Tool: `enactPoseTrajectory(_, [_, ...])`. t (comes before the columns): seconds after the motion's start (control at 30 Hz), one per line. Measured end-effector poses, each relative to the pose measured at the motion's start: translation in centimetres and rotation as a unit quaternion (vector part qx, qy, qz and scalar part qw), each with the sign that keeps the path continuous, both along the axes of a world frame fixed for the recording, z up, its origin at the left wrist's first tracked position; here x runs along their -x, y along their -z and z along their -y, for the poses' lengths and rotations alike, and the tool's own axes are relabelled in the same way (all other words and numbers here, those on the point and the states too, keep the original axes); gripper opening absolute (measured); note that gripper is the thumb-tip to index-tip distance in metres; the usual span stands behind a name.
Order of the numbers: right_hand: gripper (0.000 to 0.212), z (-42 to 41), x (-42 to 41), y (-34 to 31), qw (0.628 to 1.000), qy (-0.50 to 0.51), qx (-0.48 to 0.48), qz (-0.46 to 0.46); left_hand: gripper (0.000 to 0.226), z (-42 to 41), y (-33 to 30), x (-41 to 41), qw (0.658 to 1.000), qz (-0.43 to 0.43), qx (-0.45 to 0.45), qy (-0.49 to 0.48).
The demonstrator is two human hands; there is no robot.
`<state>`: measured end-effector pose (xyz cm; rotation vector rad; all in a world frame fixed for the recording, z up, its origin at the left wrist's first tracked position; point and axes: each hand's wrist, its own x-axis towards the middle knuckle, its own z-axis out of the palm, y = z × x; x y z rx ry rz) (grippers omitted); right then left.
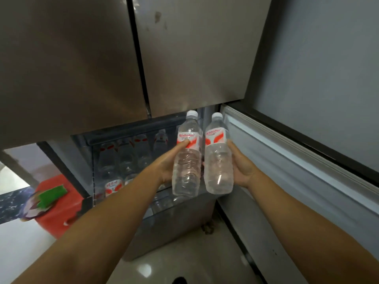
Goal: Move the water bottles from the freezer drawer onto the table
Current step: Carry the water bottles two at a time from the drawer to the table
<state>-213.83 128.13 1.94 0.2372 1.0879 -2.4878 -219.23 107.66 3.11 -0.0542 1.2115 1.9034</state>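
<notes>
Fridge front, freezer drawer [143, 201] open; left hand [166, 169] grips left bottle [187, 158], right hand [243, 171] grips right bottle [218, 158], both near-upright, caps up, over the drawer's right edge.

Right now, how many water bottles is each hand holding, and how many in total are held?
Left hand: 1 water bottle
Right hand: 1 water bottle
Total held: 2
More bottles lie in the freezer drawer, but blur prevents a sure count.

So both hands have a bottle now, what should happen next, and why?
Probably carry both away toward the table. The left hand grips one bottle and the right hand the other bottle, both lifted above the drawer, where more bottles remain.
</notes>
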Motion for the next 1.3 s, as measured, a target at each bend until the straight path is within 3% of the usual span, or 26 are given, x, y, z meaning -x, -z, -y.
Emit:
enactPoseTrajectory(0.1, [0.07,-0.1,-3.3,-0.1,0.991,0.069,-0.117,0.0,0.053,-1.9,0.5,-3.1,0.993,-0.101,0.054,-0.002])
enactPoseTrajectory(0.17, [0.046,-0.6,-6.7,-0.1,0.955,0.128,-0.267,-0.025,0.047,-2.9,1.1,-5.9,0.974,-0.185,0.13,-0.025])
enactPoseTrajectory(0.23, [0.039,-1.0,-9.9,0.5,0.907,0.166,-0.386,-0.03,0.038,-3.7,2.3,-8.2,0.954,-0.236,0.18,-0.028])
enactPoseTrajectory(0.47, [0.046,-3.6,-19.8,4.6,0.829,0.283,-0.482,0.019,0.051,-7.2,6.4,-14.2,0.945,-0.242,0.22,0.006])
enactPoseTrajectory(0.6, [0.05,-4.9,-25.3,7.0,0.793,0.367,-0.477,0.097,0.055,-10.5,8.1,-16.4,0.937,-0.253,0.214,0.112])
enactPoseTrajectory(0.77, [0.04,-4.7,-30.8,8.8,0.73,0.468,-0.464,0.181,0.023,-13.9,9.4,-19.6,0.912,-0.275,0.182,0.244])
enactPoseTrajectory(0.87, [0.055,-3.5,-34.4,9.9,0.68,0.522,-0.458,0.237,0.046,-15.6,10.3,-21.7,0.882,-0.29,0.168,0.33])
enactPoseTrajectory(0.93, [0.059,-2.3,-36.8,10.2,0.653,0.543,-0.458,0.263,0.05,-16.8,11.0,-23.1,0.865,-0.292,0.162,0.373])
enactPoseTrajectory(1.07, [0.058,0.0,-42.7,10.2,0.595,0.586,-0.448,0.319,0.061,-19.6,11.3,-27.8,0.82,-0.301,0.137,0.467])
enactPoseTrajectory(1.2, [0.06,1.9,-48.9,10.1,0.523,0.643,-0.423,0.366,0.035,-21.9,11.1,-34.3,0.754,-0.342,0.102,0.551])
enactPoseTrajectory(1.3, [0.06,3.5,-53.5,10.2,0.471,0.67,-0.416,0.395,0.042,-23.3,11.2,-39.5,0.7,-0.369,0.076,0.606])
